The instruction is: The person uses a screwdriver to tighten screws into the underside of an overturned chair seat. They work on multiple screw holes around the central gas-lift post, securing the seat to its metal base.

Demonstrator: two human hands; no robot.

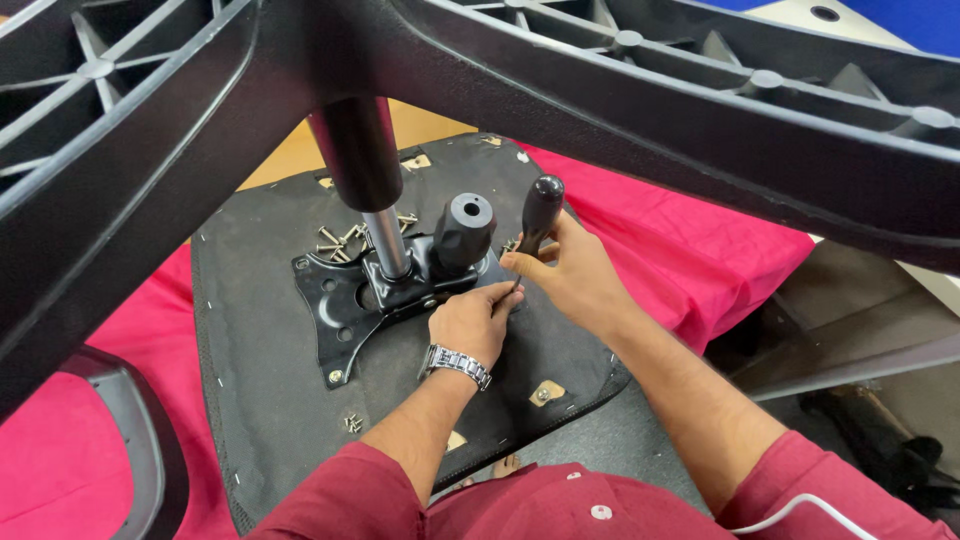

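Overhead, the head camera's view is crowded by the black plastic star base (640, 90) of a chair, whose ribbed spokes cut off the top of the frame and hide whatever lies behind them. A glossy black gas cylinder (362, 160) drops from its hub, narrowing to a bright metal rod that ends in the black steel mounting plate (345, 310). The plate sits near the middle of the upturned seat underside (260, 390), a matte, fabric-covered panel lying on a red cloth (690, 250).

The left hand (472, 322), with a metal watch (455, 364) at the wrist, is curled closed against the plate's near edge; what its fingers pinch is hidden, possibly a screw. The right hand (572, 275) grips a screwdriver (535, 225) by its rounded black handle, the shaft pointing down towards the left hand, its tip covered by the fingers. A stubby black knob (465, 230) rises just beside the handle.

Loose silver screws (340, 240) lie scattered by the seat's far edge, and a few more (353, 424) near its front edge, too small to make out well.
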